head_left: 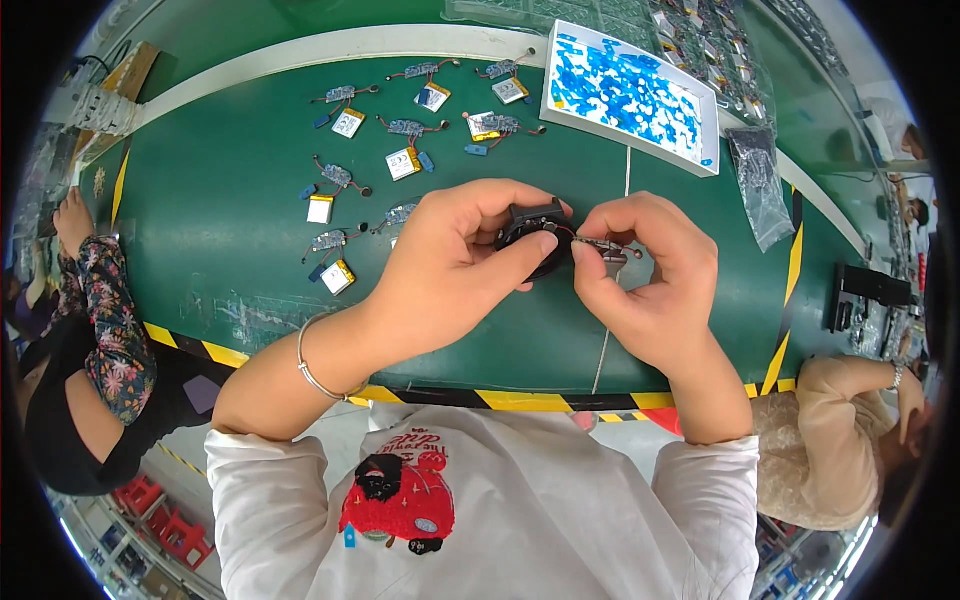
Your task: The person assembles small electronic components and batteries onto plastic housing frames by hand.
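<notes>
Curling the fingers of our left hand [455, 265] around a black housing [535, 222], we grasp it above the green table [220, 200], close to its front edge, the thumb lying across the near face. Our right hand [650, 265] pinches a small wired electronic part [606, 248] between thumb and forefinger, just beside the housing; a thin reddish wire [566, 231] shows in the gap between our hands, though we cannot tell whether it joins the two pieces. Beyond and to the left of our left hand, we see small circuit boards [407, 128] spread in loose rows, with silvery batteries [404, 164] and little blue tabs [426, 161] lying near them. Farther back, right of these, a white box [625, 148] holds many blue pieces [620, 95], and beside it we see a clear bag [762, 185] with dark contents. Near the table's right end stands a black device [868, 290]. We have yellow-and-black tape [540, 401] along the front edge, a co-worker's flowered sleeve [118, 330] at our left and another person's beige sleeve [835, 440] at our right.
</notes>
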Demonstrator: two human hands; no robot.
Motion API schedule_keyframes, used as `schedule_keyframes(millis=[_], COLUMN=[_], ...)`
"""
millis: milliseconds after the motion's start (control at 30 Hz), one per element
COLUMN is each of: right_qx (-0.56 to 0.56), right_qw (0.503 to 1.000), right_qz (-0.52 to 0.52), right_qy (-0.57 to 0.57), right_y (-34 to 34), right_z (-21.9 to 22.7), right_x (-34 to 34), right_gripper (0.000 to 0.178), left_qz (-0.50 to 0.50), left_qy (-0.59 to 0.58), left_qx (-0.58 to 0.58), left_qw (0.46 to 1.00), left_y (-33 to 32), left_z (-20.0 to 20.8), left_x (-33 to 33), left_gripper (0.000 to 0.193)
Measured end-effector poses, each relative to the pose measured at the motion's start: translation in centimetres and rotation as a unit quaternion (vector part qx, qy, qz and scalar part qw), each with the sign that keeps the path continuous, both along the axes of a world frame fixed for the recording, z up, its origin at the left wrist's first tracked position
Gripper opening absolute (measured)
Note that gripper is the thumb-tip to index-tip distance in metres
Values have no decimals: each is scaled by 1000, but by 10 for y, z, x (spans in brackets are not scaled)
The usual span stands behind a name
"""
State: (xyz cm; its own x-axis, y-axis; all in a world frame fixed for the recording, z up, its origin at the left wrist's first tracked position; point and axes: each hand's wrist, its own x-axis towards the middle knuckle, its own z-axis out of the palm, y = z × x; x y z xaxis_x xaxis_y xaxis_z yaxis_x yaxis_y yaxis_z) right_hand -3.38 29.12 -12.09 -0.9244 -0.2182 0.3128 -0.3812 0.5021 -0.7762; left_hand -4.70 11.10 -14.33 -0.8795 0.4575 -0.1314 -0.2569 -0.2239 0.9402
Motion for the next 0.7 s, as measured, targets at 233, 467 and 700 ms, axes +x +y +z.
schedule_keyframes(millis=[233,467,700], right_qx=[-16,-110,-70], right_qw=[999,979,994], right_qz=[24,35,27], right_qy=[-19,-170,-84], right_y=[-1,1,2], right_z=[4,9,6], right_x=[3,4,2], right_gripper=[11,14,13], left_qz=[1,-6,-67], left_qy=[5,18,-91], left_qx=[1,8,42], left_qw=[1000,1000,993], left_y=[0,-1,-7], left_z=[-1,1,4], left_x=[0,-1,-10], left_gripper=[19,18,20])
